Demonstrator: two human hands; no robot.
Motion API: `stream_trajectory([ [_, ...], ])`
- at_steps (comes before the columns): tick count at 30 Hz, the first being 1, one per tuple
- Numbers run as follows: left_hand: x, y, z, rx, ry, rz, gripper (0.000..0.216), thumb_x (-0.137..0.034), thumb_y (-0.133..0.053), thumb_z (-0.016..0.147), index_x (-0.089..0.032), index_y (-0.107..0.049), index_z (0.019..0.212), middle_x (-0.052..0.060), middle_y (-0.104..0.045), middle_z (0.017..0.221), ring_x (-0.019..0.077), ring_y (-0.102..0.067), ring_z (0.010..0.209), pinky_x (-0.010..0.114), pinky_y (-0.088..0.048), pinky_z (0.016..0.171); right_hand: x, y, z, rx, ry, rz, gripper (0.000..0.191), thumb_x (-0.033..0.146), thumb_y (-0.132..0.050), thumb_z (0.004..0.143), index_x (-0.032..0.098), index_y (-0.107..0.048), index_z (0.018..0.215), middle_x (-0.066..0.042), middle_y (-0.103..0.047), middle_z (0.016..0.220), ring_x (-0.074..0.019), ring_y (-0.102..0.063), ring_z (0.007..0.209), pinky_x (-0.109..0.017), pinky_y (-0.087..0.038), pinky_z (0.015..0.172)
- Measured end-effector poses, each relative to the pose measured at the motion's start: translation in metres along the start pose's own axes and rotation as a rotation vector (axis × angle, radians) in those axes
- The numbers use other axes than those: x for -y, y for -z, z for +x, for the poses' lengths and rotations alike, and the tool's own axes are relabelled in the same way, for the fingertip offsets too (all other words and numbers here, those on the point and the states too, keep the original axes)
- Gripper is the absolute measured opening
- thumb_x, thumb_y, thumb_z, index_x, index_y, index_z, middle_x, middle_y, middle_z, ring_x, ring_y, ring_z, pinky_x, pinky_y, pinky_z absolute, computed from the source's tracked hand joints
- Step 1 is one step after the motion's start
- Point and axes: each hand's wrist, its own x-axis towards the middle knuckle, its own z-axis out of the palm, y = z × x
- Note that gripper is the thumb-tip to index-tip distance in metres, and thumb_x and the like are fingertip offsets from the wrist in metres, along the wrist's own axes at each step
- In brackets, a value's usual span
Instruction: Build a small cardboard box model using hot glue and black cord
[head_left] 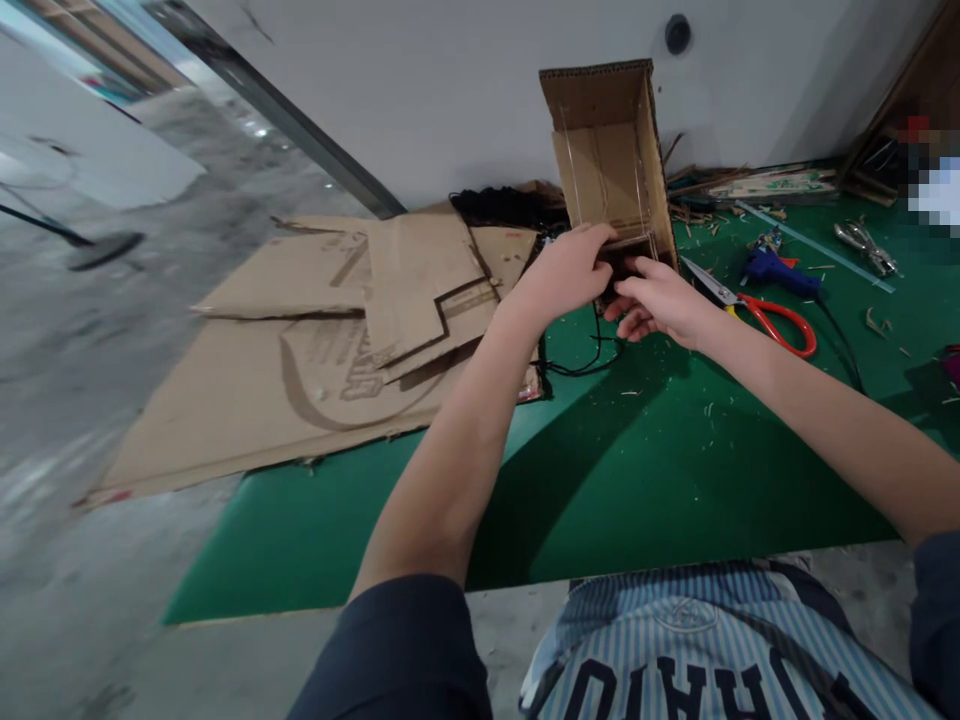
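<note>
A tall open cardboard box [611, 150] stands upright on the green mat [637, 470] against the white wall. My left hand [566, 270] grips the box's lower front edge, fingers curled over it. At the same dark opening at the bottom, my right hand [660, 300] has its fingers pinched together; what they hold is hidden. A black wire [581, 365] runs from the box base across the mat.
Flat cardboard sheets [315, 350] lie stacked to the left, overhanging the mat. Red-handled scissors [757, 310], a blue glue gun [776, 268], pliers [862, 245] and a clear ruler [817, 245] lie at the right. Wood scraps [712, 190] line the wall.
</note>
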Motion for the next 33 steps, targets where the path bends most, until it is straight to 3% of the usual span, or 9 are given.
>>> stream_trajectory([
  [7, -0.003, 0.003, 0.001, 0.029, 0.023, 0.016, 0.051, -0.011, -0.046, 0.087, -0.017, -0.074, 0.129, 0.013, -0.072, 0.127, 0.0288, -0.069, 0.120, 0.043, -0.055, 0.109, 0.001, -0.002, -0.002, -0.033, -0.030, 0.023, 0.021, 0.012, -0.049, 0.099, 0.024, -0.051, 0.116, -0.001, -0.070, 0.070, -0.0124, -0.063, 0.048, -0.018, -0.049, 0.041],
  [11, -0.003, 0.002, -0.001, -0.020, 0.019, -0.026, 0.069, -0.009, -0.049, 0.086, -0.017, -0.054, 0.155, 0.011, -0.065, 0.152, 0.0267, -0.062, 0.138, 0.040, -0.048, 0.119, 0.001, -0.001, 0.000, -0.024, -0.028, 0.043, 0.022, 0.013, -0.047, 0.099, 0.024, -0.051, 0.118, -0.001, -0.070, 0.070, -0.0134, -0.064, 0.049, -0.019, -0.050, 0.042],
  [13, -0.003, 0.001, -0.001, -0.034, 0.036, -0.028, 0.071, -0.009, -0.048, 0.087, -0.013, -0.049, 0.158, 0.013, -0.063, 0.154, 0.0277, -0.060, 0.141, 0.040, -0.047, 0.120, 0.001, 0.000, 0.001, -0.016, -0.024, 0.049, 0.020, 0.013, -0.046, 0.100, 0.025, -0.051, 0.115, -0.001, -0.070, 0.070, -0.0128, -0.064, 0.049, -0.019, -0.050, 0.042],
  [17, -0.002, 0.002, 0.002, -0.003, 0.048, 0.013, 0.057, -0.011, -0.049, 0.087, -0.009, -0.062, 0.143, 0.016, -0.068, 0.146, 0.0315, -0.062, 0.137, 0.042, -0.048, 0.118, 0.003, 0.001, 0.001, -0.019, -0.016, 0.041, 0.015, 0.014, -0.047, 0.100, 0.024, -0.051, 0.111, -0.001, -0.070, 0.071, -0.0117, -0.063, 0.048, -0.019, -0.050, 0.043],
  [24, 0.002, 0.005, 0.011, 0.052, 0.020, -0.005, 0.044, -0.011, -0.050, 0.086, -0.015, -0.075, 0.121, 0.014, -0.074, 0.127, 0.0309, -0.068, 0.123, 0.044, -0.053, 0.113, 0.006, 0.006, 0.001, -0.060, 0.025, -0.129, 0.025, 0.015, -0.054, 0.099, 0.021, -0.055, 0.123, -0.002, -0.071, 0.070, -0.0122, -0.060, 0.043, -0.019, -0.041, 0.036],
  [26, 0.003, 0.004, 0.011, 0.050, 0.023, -0.020, 0.047, -0.012, -0.051, 0.086, -0.016, -0.072, 0.127, 0.013, -0.074, 0.130, 0.0308, -0.067, 0.125, 0.045, -0.053, 0.114, 0.006, 0.007, 0.001, -0.064, 0.053, -0.189, 0.026, 0.014, -0.057, 0.098, 0.020, -0.057, 0.123, -0.001, -0.070, 0.066, -0.0126, -0.059, 0.041, -0.020, -0.040, 0.035],
  [30, 0.003, 0.001, 0.008, -0.027, 0.084, -0.064, 0.069, -0.013, -0.054, 0.086, -0.011, -0.049, 0.155, 0.016, -0.069, 0.141, 0.0313, -0.063, 0.135, 0.043, -0.051, 0.116, 0.005, 0.009, 0.003, -0.079, 0.071, -0.232, 0.026, 0.014, -0.053, 0.099, 0.018, -0.058, 0.123, -0.004, -0.073, 0.069, -0.0133, -0.061, 0.043, -0.021, -0.041, 0.036],
  [33, 0.001, 0.002, 0.006, -0.028, 0.123, -0.047, 0.059, -0.013, -0.053, 0.087, -0.012, -0.057, 0.145, 0.016, -0.072, 0.132, 0.0314, -0.066, 0.128, 0.043, -0.053, 0.111, 0.007, 0.014, 0.005, -0.101, 0.092, -0.279, 0.029, 0.015, -0.053, 0.098, 0.017, -0.058, 0.127, -0.004, -0.071, 0.066, -0.0148, -0.062, 0.045, -0.022, -0.041, 0.037],
])
